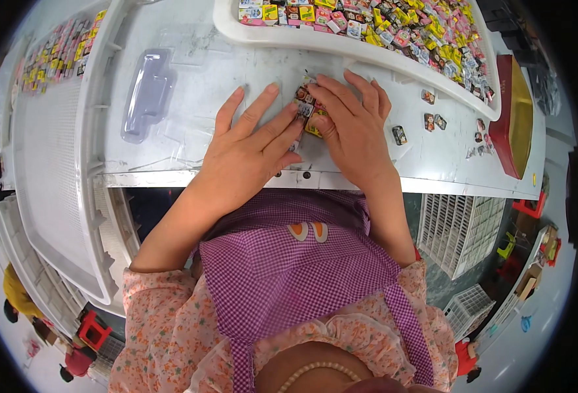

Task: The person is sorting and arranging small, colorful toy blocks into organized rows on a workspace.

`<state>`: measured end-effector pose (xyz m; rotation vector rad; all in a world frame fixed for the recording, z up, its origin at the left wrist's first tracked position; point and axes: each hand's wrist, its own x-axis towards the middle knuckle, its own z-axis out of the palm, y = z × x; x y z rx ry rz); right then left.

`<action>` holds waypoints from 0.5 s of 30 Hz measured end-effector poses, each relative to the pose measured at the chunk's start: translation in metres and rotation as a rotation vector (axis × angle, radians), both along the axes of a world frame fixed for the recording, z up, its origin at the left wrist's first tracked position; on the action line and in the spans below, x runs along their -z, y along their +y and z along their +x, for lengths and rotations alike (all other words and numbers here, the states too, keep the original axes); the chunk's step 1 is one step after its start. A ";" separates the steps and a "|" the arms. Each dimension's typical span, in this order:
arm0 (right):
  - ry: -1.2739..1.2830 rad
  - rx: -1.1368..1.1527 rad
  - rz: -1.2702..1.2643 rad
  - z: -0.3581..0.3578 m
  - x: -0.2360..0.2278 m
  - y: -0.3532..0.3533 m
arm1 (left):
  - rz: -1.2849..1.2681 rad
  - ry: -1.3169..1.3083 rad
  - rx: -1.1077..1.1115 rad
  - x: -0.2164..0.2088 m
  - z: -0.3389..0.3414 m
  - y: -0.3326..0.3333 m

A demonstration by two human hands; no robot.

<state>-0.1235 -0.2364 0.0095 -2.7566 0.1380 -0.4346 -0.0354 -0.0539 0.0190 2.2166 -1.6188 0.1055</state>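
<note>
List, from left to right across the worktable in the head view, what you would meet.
Clear plastic blister tray → left hand → small cluster of colourful packets → right hand → loose packets → red box.

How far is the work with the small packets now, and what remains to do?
Done: nothing finished shows; the clear plastic tray on the white table holds nothing. In hand: the left hand and right hand lie flat, pressing a few small packets together between their fingertips. Left: several loose packets lie to the right, and the long white bin behind is full of many more.
</note>
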 end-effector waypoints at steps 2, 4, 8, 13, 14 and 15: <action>0.000 0.000 -0.020 -0.002 -0.001 0.000 | 0.012 0.019 -0.007 -0.001 -0.002 0.001; -0.003 -0.001 -0.042 -0.003 -0.002 0.000 | 0.024 0.035 -0.015 -0.003 -0.004 0.002; -0.014 -0.004 -0.100 -0.003 -0.001 0.001 | 0.048 0.070 -0.007 -0.005 -0.002 0.003; -0.009 0.004 -0.084 -0.004 -0.002 0.003 | -0.008 0.166 -0.029 -0.011 -0.001 -0.016; -0.026 0.002 -0.070 -0.004 0.002 0.002 | 0.045 0.153 -0.014 -0.007 -0.001 -0.021; -0.044 -0.001 -0.056 -0.003 0.004 0.002 | 0.099 0.139 0.000 -0.003 0.000 -0.024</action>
